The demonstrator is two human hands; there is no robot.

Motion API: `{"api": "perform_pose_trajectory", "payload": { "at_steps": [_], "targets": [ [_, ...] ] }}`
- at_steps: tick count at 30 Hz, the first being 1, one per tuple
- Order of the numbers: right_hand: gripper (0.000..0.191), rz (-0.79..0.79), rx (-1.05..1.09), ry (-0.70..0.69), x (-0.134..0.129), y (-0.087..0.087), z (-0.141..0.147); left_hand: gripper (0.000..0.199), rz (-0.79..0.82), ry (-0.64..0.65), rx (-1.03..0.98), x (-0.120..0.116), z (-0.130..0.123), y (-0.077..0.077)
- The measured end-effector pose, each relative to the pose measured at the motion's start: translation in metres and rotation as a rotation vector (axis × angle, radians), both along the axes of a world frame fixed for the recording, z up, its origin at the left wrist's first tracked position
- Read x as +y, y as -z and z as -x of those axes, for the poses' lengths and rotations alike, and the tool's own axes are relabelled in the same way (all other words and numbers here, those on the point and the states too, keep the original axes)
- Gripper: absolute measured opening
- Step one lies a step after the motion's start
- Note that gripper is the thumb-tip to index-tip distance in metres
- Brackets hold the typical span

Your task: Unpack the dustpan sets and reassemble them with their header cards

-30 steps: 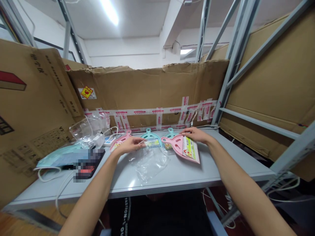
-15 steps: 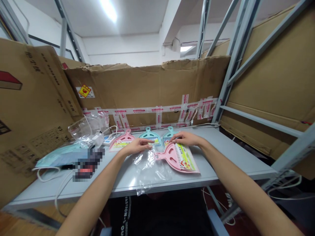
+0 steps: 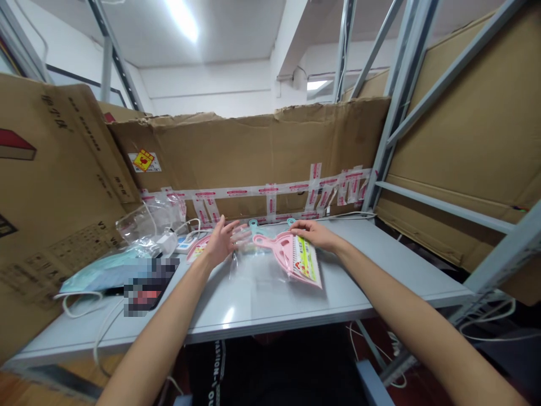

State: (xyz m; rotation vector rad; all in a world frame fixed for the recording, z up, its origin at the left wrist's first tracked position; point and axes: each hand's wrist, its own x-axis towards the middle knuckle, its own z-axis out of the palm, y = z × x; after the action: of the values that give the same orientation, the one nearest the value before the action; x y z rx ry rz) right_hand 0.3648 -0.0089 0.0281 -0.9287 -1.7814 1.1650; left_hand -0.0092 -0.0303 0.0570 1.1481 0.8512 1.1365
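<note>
My right hand (image 3: pixel 313 233) pinches the upper edge of a pink dustpan (image 3: pixel 282 252), its handle pointing left and a printed card with a small brush on its pan. The dustpan is tilted over the table. Beside its handle my left hand (image 3: pixel 220 243) is raised with fingers spread, slightly blurred. A clear plastic bag (image 3: pixel 249 270) hangs below the dustpan's handle; whether my left fingers touch it I cannot tell. Behind are another pink dustpan (image 3: pixel 196 248), partly hidden by my left hand, and two teal dustpans (image 3: pixel 253 225), mostly covered, only their handles showing well.
On the left of the grey table (image 3: pixel 346 293) lie a teal face mask (image 3: pixel 101 270), a blurred-out dark phone-like object (image 3: pixel 163 276), white cables and crumpled plastic (image 3: pixel 152 220). A taped cardboard sheet (image 3: pixel 249 152) stands along the back. Metal shelf posts (image 3: pixel 391 124) rise at right.
The pink dustpan has shifted left and up with my right hand. My left hand has lifted and spread its fingers. The clear bag has moved up off the table's front edge.
</note>
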Motion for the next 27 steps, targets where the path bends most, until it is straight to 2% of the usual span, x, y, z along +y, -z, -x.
{"api": "perform_pose_trajectory", "payload": {
  "at_steps": [3,5,9,12,18,24,27],
  "targets": [
    [0.049,-0.036,0.023,0.112,0.006,0.0,-0.006,0.091,0.034,0.084,0.033,-0.009,0.008,-0.006],
    [0.05,-0.054,0.005,0.141,0.008,0.0,-0.008,0.087,0.059,0.17,0.069,-0.014,0.005,-0.005],
    [0.05,-0.047,-0.033,0.102,0.008,0.002,-0.005,0.071,0.062,0.235,0.095,-0.021,-0.014,0.007],
    [0.05,-0.05,-0.072,0.067,0.006,0.004,-0.001,0.069,0.069,0.265,0.063,-0.021,-0.028,0.014],
    [0.047,-0.072,-0.089,0.057,0.003,0.006,0.006,0.075,0.147,0.281,-0.006,-0.017,-0.035,0.019],
    [0.042,-0.089,-0.063,0.15,0.007,0.014,0.019,0.075,0.175,0.208,-0.02,-0.014,-0.037,0.027],
    [0.034,-0.074,-0.074,0.232,0.009,0.016,0.024,0.064,0.226,0.176,-0.016,-0.008,-0.037,0.033]
  ]
}}
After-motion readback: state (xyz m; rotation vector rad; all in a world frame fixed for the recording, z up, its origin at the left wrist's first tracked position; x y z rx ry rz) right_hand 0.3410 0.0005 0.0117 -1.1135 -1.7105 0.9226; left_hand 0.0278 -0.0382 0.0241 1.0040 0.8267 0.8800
